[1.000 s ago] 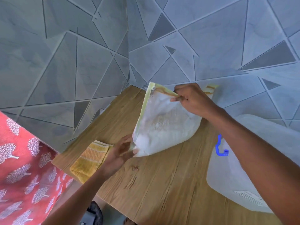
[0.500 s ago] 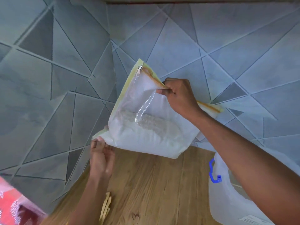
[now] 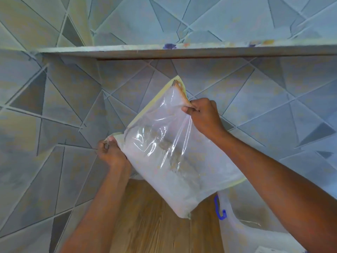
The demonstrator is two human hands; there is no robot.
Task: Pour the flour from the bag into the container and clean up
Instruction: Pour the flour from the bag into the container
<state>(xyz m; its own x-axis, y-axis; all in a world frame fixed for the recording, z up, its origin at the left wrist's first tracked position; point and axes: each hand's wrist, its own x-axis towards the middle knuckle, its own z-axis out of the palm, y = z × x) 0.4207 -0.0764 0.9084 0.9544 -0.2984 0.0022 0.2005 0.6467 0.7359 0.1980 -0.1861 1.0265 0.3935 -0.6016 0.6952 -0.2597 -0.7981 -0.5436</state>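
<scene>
Since the earlier frames, both hands have lifted the flour bag [image 3: 175,157] clear of the wooden table [image 3: 155,225], and the view has tilted upward, so a shelf edge [image 3: 182,51] on the patterned grey wall now crosses the top, while the yellow cloth has dropped out of sight

Head view: the bag hangs in the air in front of the wall, tilted, with white flour settled toward its lowest corner and clear plastic slack above it. Right hand [image 3: 204,115] pinches the zippered top edge, fingers curled tight on the brown strip; the metal zip pull [image 3: 174,83] sits just above and to the left of that grip, at the bag's highest corner. Left hand [image 3: 111,152] grips the opposite corner, lower and to the left, fingers closed around the yellowish border. Well below the right hand's grip, beside the right forearm, stands the translucent container [image 3: 255,232] with a blue clip [image 3: 219,209] on its near edge; the bag's lowest corner hangs just left of that clip

Judged from this, the step in hand is carrying and readying the bag; no flour is pouring yet. Whether the zip is open cannot be told. The next move seems to call for swinging the bag right over the container, opening the mouth, and tipping it so the opening faces down while both grips hold steady
</scene>
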